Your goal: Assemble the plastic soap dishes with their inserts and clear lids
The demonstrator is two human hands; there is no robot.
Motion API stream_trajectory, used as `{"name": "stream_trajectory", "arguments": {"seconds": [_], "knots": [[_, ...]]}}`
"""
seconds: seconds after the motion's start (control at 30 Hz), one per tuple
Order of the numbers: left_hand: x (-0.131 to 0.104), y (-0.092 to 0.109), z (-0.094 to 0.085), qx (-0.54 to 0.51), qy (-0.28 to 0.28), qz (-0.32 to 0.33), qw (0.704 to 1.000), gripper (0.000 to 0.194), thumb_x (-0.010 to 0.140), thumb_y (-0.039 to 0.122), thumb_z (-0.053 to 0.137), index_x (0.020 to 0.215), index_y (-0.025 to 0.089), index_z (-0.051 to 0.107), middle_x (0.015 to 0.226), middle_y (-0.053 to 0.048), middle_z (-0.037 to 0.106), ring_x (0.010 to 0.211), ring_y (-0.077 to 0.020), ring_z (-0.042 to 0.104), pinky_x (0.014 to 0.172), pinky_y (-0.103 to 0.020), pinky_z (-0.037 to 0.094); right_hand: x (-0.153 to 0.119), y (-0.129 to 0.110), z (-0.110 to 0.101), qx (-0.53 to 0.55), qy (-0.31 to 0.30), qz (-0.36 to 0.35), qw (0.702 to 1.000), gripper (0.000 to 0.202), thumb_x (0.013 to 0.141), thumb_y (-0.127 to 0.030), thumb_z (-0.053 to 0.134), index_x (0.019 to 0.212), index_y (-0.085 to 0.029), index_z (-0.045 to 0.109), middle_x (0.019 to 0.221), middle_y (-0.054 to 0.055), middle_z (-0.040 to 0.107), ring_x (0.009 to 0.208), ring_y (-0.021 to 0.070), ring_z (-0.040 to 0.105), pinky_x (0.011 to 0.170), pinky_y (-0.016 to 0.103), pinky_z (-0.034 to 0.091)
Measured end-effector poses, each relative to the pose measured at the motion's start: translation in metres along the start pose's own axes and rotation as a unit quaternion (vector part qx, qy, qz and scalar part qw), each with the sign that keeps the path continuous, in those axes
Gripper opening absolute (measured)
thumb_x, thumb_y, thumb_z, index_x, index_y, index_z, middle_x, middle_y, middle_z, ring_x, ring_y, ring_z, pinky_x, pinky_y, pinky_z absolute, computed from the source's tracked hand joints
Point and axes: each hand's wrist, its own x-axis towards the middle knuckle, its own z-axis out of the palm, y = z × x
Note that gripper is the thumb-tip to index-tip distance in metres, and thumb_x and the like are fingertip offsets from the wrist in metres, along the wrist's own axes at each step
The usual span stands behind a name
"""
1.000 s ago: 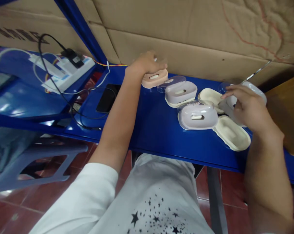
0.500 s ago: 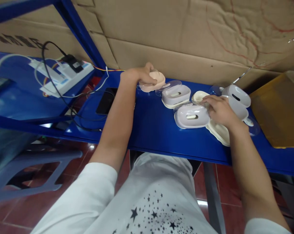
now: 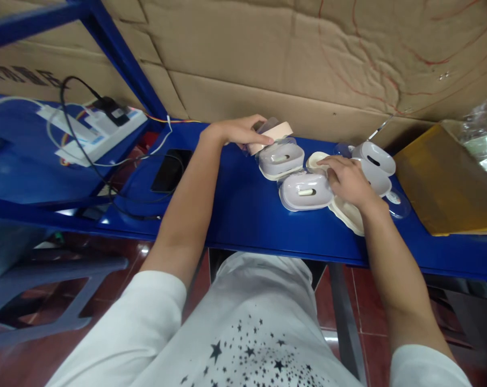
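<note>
The white dish with a pale insert [image 3: 306, 192] in its slot [image 3: 295, 202] is taken as the landmark, on the blue worktop [image 3: 247, 215]. Just to its right, a shallow cream tray [image 3: 347, 216] is partly covered by the right hand [image 3: 349, 181]. That hand's fingers are loosely bent and partly spread over a second cream tray [image 3: 314, 159], behind the landmark; whether anything is held in this grip cannot be told. Farther right, a clear cover [image 3: 400, 206] and two white shells [image 3: 378, 157] are seen, the rear one with an empty-looking slot.

Behind and left of the landmark, another pale insert [image 3: 283, 158] is carried in a lilac dish [image 3: 273, 165]. Beyond it, the peach case [image 3: 279, 131] is held tilted by the left hand [image 3: 243, 130], its grip partly closed, thumb in front. It would best be steadied by its firm sides, with light pressure on the thin clear plastic around it, and kept off the lilac dish's rim. Far right, a yellow package [image 3: 441, 180] is seen; its contents cannot be told.
</note>
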Motion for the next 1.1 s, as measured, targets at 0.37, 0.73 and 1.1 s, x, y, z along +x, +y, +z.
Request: {"name": "stream_trajectory", "arguments": {"seconds": [0.37, 0.73, 1.1], "knots": [[-0.008, 0.071, 0.025, -0.014, -0.021, 0.167, 0.986, 0.084, 0.087, 0.057, 0.073, 0.163, 0.039, 0.042, 0.145, -0.004, 0.064, 0.138, -0.0311, 0.061, 0.110, -0.038, 0.049, 0.012, -0.032, -0.015, -0.002, 0.133, -0.023, 0.991, 0.064, 0.112, -0.050, 0.042, 0.171, -0.034, 0.027, 0.174, 0.012, 0.038, 0.162, 0.0359, 0.036, 0.126, 0.064, 0.039], [0.000, 0.081, 0.041, -0.019, 0.019, 0.151, 0.988, 0.051, 0.104, 0.064, 0.047, 0.142, 0.033, 0.062, 0.145, -0.002, 0.064, 0.135, -0.0277, 0.060, 0.106, -0.034, 0.048, 0.005, -0.024, -0.013, 0.003, 0.208, 0.052, 0.977, 0.043, 0.112, -0.040, 0.039, 0.149, -0.034, 0.059, 0.138, 0.012, 0.067, 0.135, 0.0361, 0.062, 0.116, 0.064, 0.050], [-0.001, 0.086, 0.039, 0.004, 0.047, 0.165, 0.985, 0.047, 0.102, 0.061, 0.051, 0.136, 0.033, 0.065, 0.144, 0.001, 0.068, 0.135, -0.0256, 0.061, 0.110, -0.033, 0.047, 0.003, -0.020, -0.012, -0.026, 0.209, 0.026, 0.977, 0.027, 0.111, -0.034, 0.043, 0.120, -0.028, 0.068, 0.111, 0.011, 0.073, 0.108, 0.0321, 0.070, 0.099, 0.055, 0.057]]}}
